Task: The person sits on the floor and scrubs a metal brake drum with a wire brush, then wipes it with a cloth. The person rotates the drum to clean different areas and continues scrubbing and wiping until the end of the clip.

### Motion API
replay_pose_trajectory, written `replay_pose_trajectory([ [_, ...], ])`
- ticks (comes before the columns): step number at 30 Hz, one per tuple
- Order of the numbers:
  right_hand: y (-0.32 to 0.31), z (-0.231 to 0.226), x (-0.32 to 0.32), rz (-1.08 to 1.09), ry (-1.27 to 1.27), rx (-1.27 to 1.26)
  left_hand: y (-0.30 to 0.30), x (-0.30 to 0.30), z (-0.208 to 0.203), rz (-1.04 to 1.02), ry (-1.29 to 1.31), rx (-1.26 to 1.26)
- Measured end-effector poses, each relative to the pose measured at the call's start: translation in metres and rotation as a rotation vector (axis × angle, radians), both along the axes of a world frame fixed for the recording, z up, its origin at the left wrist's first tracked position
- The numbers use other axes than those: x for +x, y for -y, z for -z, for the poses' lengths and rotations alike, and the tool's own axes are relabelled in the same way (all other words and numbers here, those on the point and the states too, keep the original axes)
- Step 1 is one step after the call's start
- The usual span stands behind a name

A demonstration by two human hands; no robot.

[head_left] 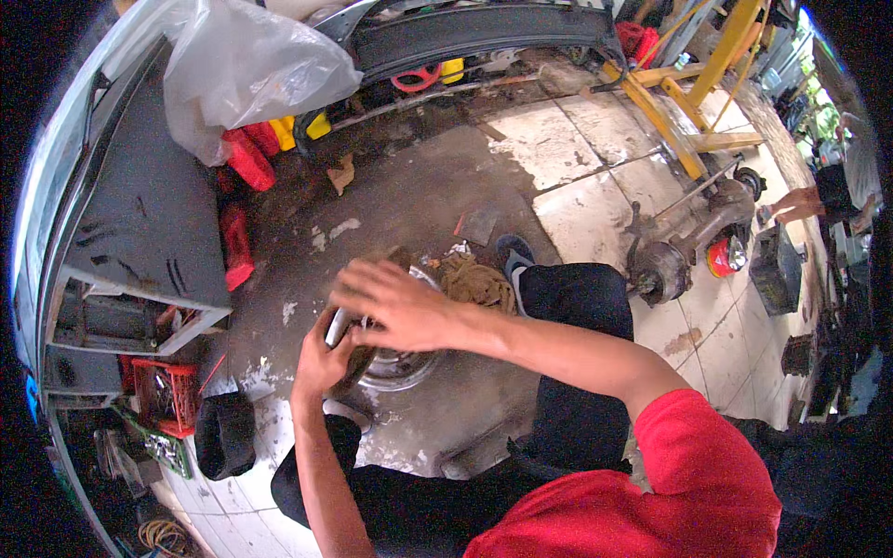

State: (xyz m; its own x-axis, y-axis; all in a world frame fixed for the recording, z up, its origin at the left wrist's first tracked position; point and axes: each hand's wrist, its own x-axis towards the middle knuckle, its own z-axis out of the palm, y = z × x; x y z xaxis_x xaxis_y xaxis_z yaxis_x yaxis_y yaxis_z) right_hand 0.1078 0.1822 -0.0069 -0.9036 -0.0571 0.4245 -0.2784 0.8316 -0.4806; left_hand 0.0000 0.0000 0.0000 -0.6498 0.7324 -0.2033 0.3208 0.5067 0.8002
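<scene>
My left hand (323, 358) is closed around a dark metal part with a shiny, curved edge (339, 327); its exact kind I cannot make out. Across the top of that part reaches my right hand (391, 302), palm down with fingers stretched out and slightly smeared by motion. Whether it touches the part is hidden. Beneath both hands a round metal wheel-like piece (402, 374) lies on the floor between my feet, partly covered by them. Just beyond it is a crumpled brown cloth (479, 282).
A greasy axle assembly (662, 270) lies to the right, with a red can (726, 257) beside it. Farther back stands a yellow metal frame (662, 126). On the left are a grey panel (153, 209), a red crate (167, 398) and a clear plastic sheet (251, 70).
</scene>
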Motion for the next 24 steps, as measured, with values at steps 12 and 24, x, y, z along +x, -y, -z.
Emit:
replay_pose_trajectory([
  [12, -0.005, 0.002, -0.001, -0.017, 0.001, -0.010, -0.003, 0.006, 0.003, -0.031, -0.454, -0.016],
  [24, -0.018, 0.000, -0.009, -0.048, -0.005, -0.011, -0.010, 0.013, -0.002, -0.013, -0.335, 0.011],
])
